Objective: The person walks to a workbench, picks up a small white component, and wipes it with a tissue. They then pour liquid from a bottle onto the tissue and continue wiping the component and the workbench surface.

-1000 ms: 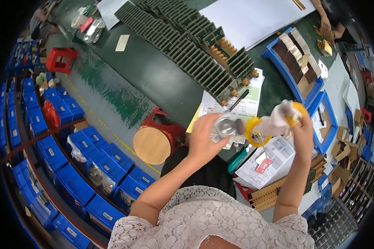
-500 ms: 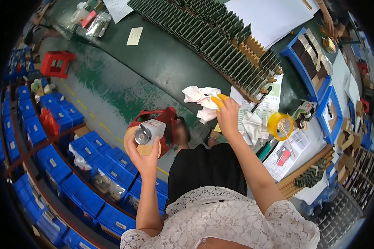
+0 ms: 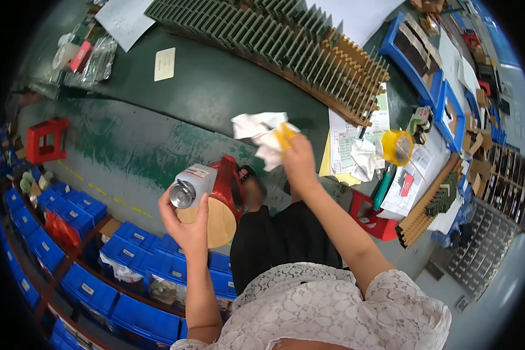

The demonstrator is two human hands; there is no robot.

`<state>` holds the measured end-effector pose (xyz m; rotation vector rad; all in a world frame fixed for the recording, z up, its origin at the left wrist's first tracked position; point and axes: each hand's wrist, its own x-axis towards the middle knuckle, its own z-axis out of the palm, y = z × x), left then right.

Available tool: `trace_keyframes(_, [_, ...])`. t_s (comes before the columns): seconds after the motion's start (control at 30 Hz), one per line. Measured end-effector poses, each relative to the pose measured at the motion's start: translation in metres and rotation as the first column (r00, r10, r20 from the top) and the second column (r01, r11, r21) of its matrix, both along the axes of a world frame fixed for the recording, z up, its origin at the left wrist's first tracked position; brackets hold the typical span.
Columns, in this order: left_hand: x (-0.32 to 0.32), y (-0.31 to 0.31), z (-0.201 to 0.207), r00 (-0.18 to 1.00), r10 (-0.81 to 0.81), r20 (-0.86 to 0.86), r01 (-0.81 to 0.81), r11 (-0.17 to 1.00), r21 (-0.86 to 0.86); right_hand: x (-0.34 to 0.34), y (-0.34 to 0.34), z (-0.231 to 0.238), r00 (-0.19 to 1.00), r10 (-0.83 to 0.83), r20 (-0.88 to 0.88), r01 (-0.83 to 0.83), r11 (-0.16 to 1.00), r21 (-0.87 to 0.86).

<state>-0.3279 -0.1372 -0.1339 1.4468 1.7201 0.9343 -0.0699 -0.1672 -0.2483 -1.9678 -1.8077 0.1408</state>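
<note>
- Dark green table (image 3: 210, 81) spans the upper view, carrying upright dark green circuit boards (image 3: 245, 41) ranked in brown slotted racks.
- Left hand (image 3: 188, 224): grasping a pale grey, box-shaped bottle (image 3: 203, 177) with a round silver metal top, tilted, near a round, light wooden stool seat (image 3: 219, 227).
- Right hand (image 3: 300, 160): yellow covers on the fingertips, pinching a crumpled white cloth (image 3: 255, 127) near the table's edge, well apart from the bottle.
- Right of both hands, a yellow tape roll (image 3: 385, 149) sits beside another crumpled white cloth (image 3: 363, 157).
</note>
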Motion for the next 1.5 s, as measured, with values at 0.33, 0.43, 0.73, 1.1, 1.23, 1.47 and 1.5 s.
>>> trace_keyframes(0.33, [-0.022,0.008,-0.007,0.999,-0.042,-0.023,0.041,0.999,-0.03,0.017,-0.038,0.011,0.977,-0.211,0.022,0.212,0.97,-0.119])
trace_keyframes(0.43, [-0.017,0.01,-0.009,0.999,-0.037,-0.004,0.037,0.999,-0.032,-0.004,-0.039,0.007,0.996,-0.081,-0.022,0.08,0.996,-0.051])
trace_keyframes(0.73, [-0.005,0.01,-0.005,0.999,-0.019,0.031,0.019,1.0,-0.003,0.029,-0.008,0.025,0.916,-0.281,-0.286,0.261,0.959,-0.109])
trace_keyframes(1.1, [-0.003,0.005,-0.003,0.999,0.016,0.052,-0.016,1.0,0.005,0.061,-0.014,0.012,0.878,-0.467,-0.107,0.457,0.884,-0.102])
trace_keyframes(1.23, [-0.005,0.004,-0.004,1.0,-0.003,-0.009,0.003,1.0,-0.007,0.047,-0.009,0.017,0.954,-0.288,0.088,0.291,0.956,-0.028])
trace_keyframes(1.47, [-0.007,0.008,-0.008,1.0,-0.014,-0.015,0.014,1.0,-0.017,0.021,-0.013,0.011,0.969,-0.216,0.123,0.219,0.976,-0.009])
trace_keyframes(1.5, [-0.005,0.009,-0.008,1.0,-0.019,-0.016,0.018,1.0,-0.021,0.02,0.001,0.005,0.977,-0.183,0.113,0.179,0.983,0.04])
